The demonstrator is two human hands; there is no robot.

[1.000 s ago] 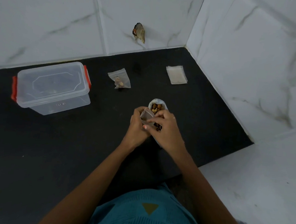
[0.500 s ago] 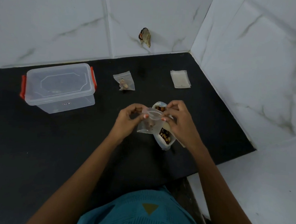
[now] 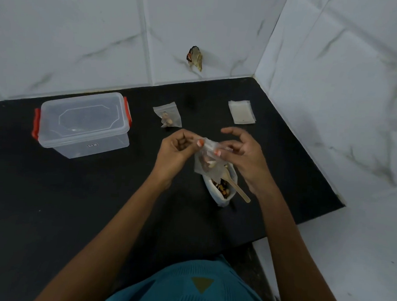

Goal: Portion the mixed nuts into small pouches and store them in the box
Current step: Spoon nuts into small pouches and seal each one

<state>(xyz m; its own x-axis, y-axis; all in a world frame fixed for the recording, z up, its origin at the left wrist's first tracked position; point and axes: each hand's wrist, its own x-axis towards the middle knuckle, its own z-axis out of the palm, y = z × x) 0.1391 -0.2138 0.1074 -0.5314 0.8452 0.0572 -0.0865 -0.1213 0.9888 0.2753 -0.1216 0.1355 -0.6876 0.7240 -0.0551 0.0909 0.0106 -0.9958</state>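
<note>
Above the black counter I hold a small clear pouch [image 3: 207,166] with a few nuts in it. My left hand [image 3: 177,152] pinches its top edge at the left, and my right hand [image 3: 243,155] pinches the same edge at the right. Under the pouch lies the open white bag of mixed nuts [image 3: 223,190] with a wooden spoon [image 3: 237,188] sticking out of it. A filled pouch [image 3: 168,117] lies flat farther back. The clear lidded box [image 3: 83,123] with red clips stands at the left, closed.
A stack of empty pouches [image 3: 241,112] lies at the back right near the tiled wall corner. A crumpled wrapper-like thing [image 3: 195,58] hangs on the back wall. The counter's right edge [image 3: 324,211] drops off next to the nut bag.
The pouch's round open mouth has been flattened. My hands have moved apart along its top edge, and the spoon now lies in the nut bag.
</note>
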